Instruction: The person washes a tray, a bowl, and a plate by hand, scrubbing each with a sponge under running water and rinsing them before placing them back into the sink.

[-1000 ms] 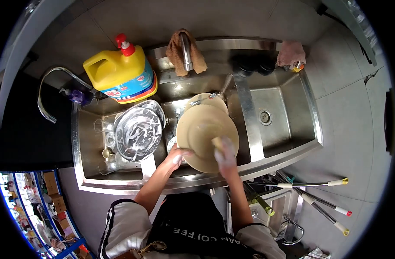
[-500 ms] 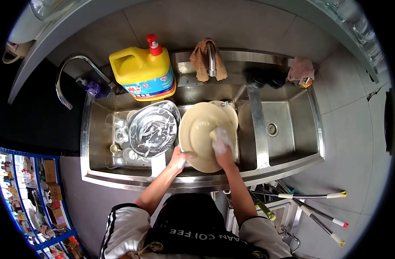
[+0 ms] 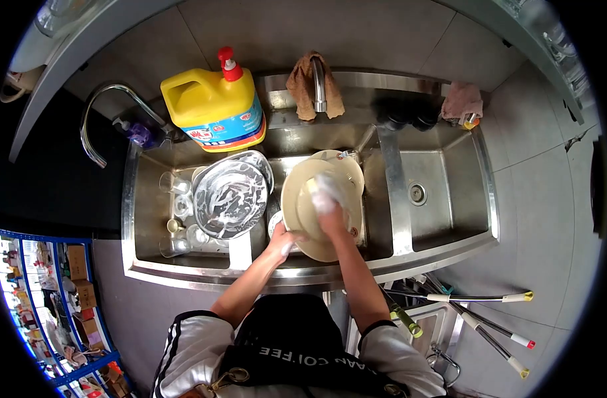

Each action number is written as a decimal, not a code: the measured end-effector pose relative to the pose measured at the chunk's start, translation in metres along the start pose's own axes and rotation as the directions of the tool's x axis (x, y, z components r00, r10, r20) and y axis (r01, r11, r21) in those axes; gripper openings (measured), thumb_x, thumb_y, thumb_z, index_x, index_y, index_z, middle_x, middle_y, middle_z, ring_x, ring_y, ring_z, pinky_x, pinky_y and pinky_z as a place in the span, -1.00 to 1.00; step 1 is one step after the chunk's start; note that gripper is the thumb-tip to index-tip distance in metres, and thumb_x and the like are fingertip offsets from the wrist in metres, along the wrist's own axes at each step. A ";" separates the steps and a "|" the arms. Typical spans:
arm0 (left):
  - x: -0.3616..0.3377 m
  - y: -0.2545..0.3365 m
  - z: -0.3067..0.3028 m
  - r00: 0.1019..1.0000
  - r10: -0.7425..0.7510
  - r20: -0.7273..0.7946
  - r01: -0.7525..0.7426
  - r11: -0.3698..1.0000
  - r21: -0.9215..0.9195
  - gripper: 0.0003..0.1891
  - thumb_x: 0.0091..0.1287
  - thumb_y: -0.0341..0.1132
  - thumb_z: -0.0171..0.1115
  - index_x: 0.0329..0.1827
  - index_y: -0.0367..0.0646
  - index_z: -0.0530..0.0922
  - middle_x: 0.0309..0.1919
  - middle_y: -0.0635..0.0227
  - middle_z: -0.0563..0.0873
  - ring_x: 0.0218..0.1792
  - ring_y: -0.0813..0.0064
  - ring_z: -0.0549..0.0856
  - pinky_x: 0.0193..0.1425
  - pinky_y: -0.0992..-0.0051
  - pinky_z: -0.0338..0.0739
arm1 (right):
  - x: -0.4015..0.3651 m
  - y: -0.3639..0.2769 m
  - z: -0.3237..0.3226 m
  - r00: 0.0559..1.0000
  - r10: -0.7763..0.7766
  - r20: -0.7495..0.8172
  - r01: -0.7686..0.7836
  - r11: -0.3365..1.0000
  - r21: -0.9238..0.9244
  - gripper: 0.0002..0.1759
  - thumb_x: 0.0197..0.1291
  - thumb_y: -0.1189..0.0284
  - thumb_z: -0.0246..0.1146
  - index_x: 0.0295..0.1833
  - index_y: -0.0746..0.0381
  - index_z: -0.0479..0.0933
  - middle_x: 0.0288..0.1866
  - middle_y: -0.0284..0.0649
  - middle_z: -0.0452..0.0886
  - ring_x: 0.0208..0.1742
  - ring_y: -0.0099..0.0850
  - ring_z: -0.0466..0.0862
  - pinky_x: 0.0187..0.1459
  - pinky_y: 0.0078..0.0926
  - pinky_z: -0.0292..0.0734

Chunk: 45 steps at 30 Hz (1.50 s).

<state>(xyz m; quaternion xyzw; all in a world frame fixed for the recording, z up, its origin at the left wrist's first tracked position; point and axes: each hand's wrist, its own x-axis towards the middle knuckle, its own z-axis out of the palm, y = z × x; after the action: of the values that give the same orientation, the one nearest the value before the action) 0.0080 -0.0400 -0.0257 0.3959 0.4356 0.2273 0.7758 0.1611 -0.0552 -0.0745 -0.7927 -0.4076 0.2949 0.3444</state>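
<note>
Steel double sink point(image 3: 443, 229), centre frame, with a yellow detergent jug point(image 3: 214, 109) at its upper left edge. A beige plate point(image 3: 303, 222) was held tilted over the middle basin, beside a sudsy metal dish point(image 3: 229, 199). Left hand point(image 3: 281, 240): fingers pinched the plate's lower rim. Right hand point(image 3: 331, 215): fingers closed on a foamy sponge point(image 3: 323, 188) pressed to the plate's face. Likely hazard: the soap-slick rim could slip free and chip.
</note>
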 end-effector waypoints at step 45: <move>-0.012 0.010 0.007 0.996 -0.053 -0.067 0.047 0.996 -0.080 -0.62 -0.22 -0.65 0.03 -0.21 -0.35 0.45 -0.48 0.26 0.58 -0.47 0.49 0.56 -0.39 0.58 0.42 | -0.004 0.008 -0.017 0.908 -0.327 -0.261 0.311 0.945 -0.103 -0.73 -0.11 0.59 0.08 -0.20 0.28 0.49 -0.25 0.08 0.52 -0.18 -0.03 0.52 -0.15 -0.21 0.42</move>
<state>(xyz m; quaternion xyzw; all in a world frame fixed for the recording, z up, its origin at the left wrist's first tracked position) 0.0076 -0.0454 -0.0098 0.3462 0.4626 0.2382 0.7806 0.1749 -0.0673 -0.0702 -0.7582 -0.4885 0.1098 0.4176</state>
